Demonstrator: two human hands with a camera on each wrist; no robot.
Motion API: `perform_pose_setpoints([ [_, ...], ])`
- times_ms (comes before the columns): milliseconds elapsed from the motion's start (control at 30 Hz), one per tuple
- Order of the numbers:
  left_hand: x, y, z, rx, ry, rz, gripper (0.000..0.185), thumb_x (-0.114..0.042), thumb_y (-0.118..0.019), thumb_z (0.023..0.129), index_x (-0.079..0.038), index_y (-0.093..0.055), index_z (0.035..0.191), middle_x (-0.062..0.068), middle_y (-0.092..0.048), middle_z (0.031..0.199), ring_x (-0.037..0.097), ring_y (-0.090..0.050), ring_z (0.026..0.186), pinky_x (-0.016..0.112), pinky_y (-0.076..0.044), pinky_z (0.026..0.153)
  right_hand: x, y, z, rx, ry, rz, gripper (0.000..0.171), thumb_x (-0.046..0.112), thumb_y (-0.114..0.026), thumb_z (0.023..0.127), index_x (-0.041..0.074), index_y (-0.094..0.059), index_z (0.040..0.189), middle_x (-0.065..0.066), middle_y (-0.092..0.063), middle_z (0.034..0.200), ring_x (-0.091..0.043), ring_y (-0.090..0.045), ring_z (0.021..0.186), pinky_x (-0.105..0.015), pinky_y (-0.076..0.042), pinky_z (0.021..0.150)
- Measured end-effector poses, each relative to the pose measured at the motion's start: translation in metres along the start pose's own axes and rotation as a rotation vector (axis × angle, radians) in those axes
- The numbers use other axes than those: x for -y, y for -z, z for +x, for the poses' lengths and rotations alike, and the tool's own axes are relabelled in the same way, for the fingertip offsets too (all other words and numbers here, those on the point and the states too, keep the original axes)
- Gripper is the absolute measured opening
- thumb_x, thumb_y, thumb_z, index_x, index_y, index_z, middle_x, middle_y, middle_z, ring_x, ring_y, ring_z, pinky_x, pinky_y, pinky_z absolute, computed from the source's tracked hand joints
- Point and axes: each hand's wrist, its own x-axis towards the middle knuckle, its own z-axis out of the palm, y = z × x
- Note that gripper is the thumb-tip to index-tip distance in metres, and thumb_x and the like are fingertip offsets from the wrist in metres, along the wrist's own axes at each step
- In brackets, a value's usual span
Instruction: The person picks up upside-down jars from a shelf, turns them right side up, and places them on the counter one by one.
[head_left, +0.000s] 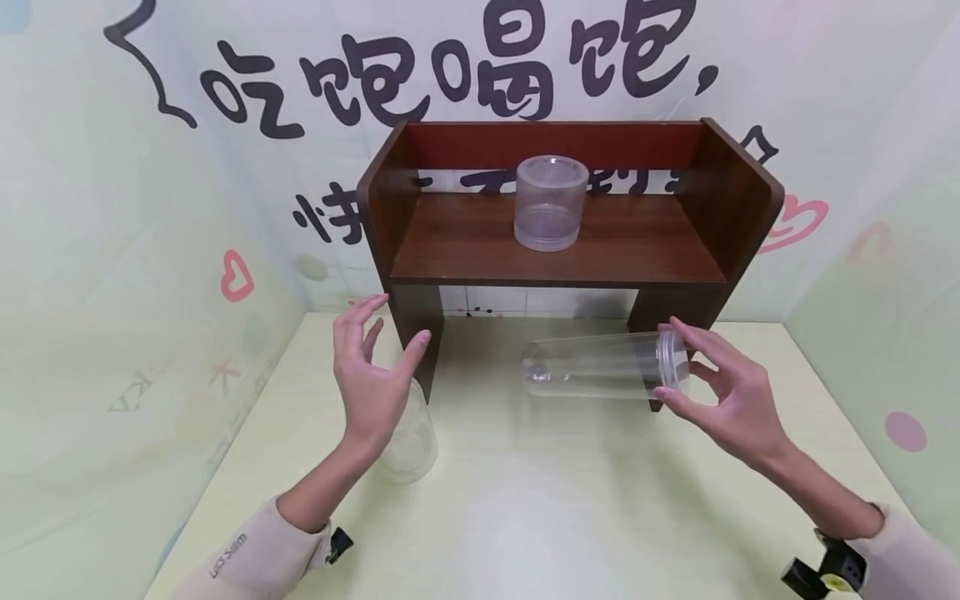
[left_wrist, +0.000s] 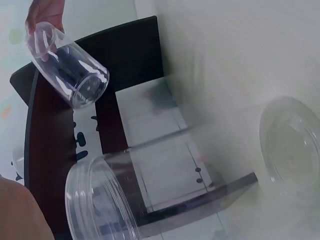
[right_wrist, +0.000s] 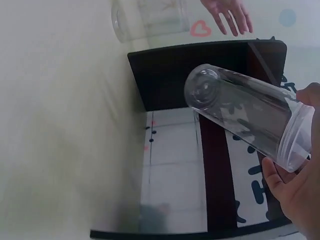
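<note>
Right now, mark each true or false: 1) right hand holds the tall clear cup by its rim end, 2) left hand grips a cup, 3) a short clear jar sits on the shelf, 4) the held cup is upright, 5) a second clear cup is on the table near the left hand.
1) True: the right hand pinches the tall clear plastic cup at its rim end.
2) False: the left hand is open, fingers spread, holding nothing.
3) True: the short clear plastic jar stands on the brown wooden shelf.
4) False: it lies sideways in the air, base pointing toward the left hand.
5) True: the second clear plastic cup lies on the pale table just behind the left wrist.
</note>
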Motion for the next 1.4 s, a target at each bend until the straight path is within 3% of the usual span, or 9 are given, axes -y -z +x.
perform_pose_setpoints([
  [200, 0.006, 0.009, 0.008, -0.018, 0.053, 0.03, 0.065, -0.008, -0.089, 0.085, -0.004, -0.059, 0.142, 0.0, -0.055, 0.141, 0.013, -0.05, 0.137, 0.036, -0.047, 0.118, 0.0, 0.019, 0.004, 0.041, 0.051, -0.213, 0.097, -0.021, -0.091, 0.06, 0.002, -0.06, 0.148, 0.001, -0.066, 0.14, -0.005, -0.06, 0.119, -0.011, -0.054, 0.091],
  [333, 0.009, 0.011, 0.014, 0.005, 0.115, 0.063, 0.071, -0.01, -0.09, 0.085, -0.006, -0.057, 0.147, -0.002, -0.055, 0.145, 0.012, -0.051, 0.139, 0.033, -0.048, 0.116, 0.0, 0.03, 0.007, 0.079, 0.077, -0.311, 0.095, -0.014, -0.095, 0.058, 0.003, -0.063, 0.146, 0.01, -0.066, 0.136, 0.001, -0.06, 0.117, -0.007, -0.053, 0.09],
  [600, 0.013, 0.012, 0.028, 0.066, 0.214, 0.102, 0.072, -0.01, -0.088, 0.087, -0.006, -0.056, 0.152, 0.006, -0.057, 0.153, 0.023, -0.058, 0.14, 0.032, -0.051, 0.112, 0.001, 0.049, 0.01, 0.177, 0.058, -0.462, 0.09, 0.002, -0.1, 0.061, 0.011, -0.067, 0.144, -0.007, -0.072, 0.126, -0.002, -0.061, 0.102, -0.003, -0.05, 0.084],
  [700, 0.014, 0.01, 0.033, 0.068, 0.219, 0.09, 0.071, -0.01, -0.087, 0.087, -0.007, -0.057, 0.151, 0.005, -0.059, 0.151, 0.021, -0.061, 0.137, 0.032, -0.053, 0.109, 0.0, 0.054, 0.008, 0.213, 0.058, -0.516, 0.087, 0.008, -0.101, 0.06, 0.014, -0.069, 0.141, -0.004, -0.073, 0.123, -0.008, -0.065, 0.096, -0.005, -0.05, 0.081],
  [933, 0.016, 0.003, 0.038, 0.065, 0.208, 0.094, 0.063, -0.011, -0.088, 0.087, -0.006, -0.064, 0.145, 0.008, -0.067, 0.143, 0.022, -0.065, 0.132, 0.036, -0.057, 0.103, -0.005, 0.067, 0.002, 0.274, 0.101, -0.584, 0.081, 0.014, -0.101, 0.059, 0.01, -0.073, 0.134, -0.004, -0.075, 0.121, -0.013, -0.068, 0.099, -0.005, -0.046, 0.084],
  [1133, 0.015, 0.001, 0.039, 0.033, 0.178, 0.109, 0.056, -0.012, -0.088, 0.087, -0.005, -0.069, 0.14, 0.01, -0.072, 0.134, 0.021, -0.07, 0.124, 0.039, -0.06, 0.098, -0.008, 0.081, -0.003, 0.31, 0.121, -0.666, 0.08, 0.02, -0.101, 0.058, 0.008, -0.072, 0.132, -0.006, -0.074, 0.122, -0.013, -0.073, 0.083, -0.007, -0.048, 0.081],
  [1233, 0.016, 0.0, 0.04, 0.014, 0.163, 0.113, 0.054, -0.012, -0.087, 0.087, -0.004, -0.07, 0.138, 0.014, -0.074, 0.131, 0.024, -0.072, 0.12, 0.039, -0.061, 0.095, -0.011, 0.089, -0.006, 0.32, 0.097, -0.728, 0.078, 0.023, -0.1, 0.058, 0.007, -0.073, 0.13, -0.008, -0.075, 0.121, -0.022, -0.074, 0.091, -0.014, -0.051, 0.077],
  [1400, 0.021, -0.002, 0.041, -0.021, 0.145, 0.095, 0.05, -0.006, -0.087, 0.087, -0.002, -0.072, 0.134, 0.018, -0.075, 0.126, 0.035, -0.073, 0.116, 0.041, -0.062, 0.092, -0.016, 0.104, -0.01, 0.353, 0.011, -0.812, 0.074, 0.027, -0.1, 0.059, 0.005, -0.075, 0.126, -0.012, -0.075, 0.117, -0.031, -0.073, 0.092, -0.035, -0.057, 0.068],
])
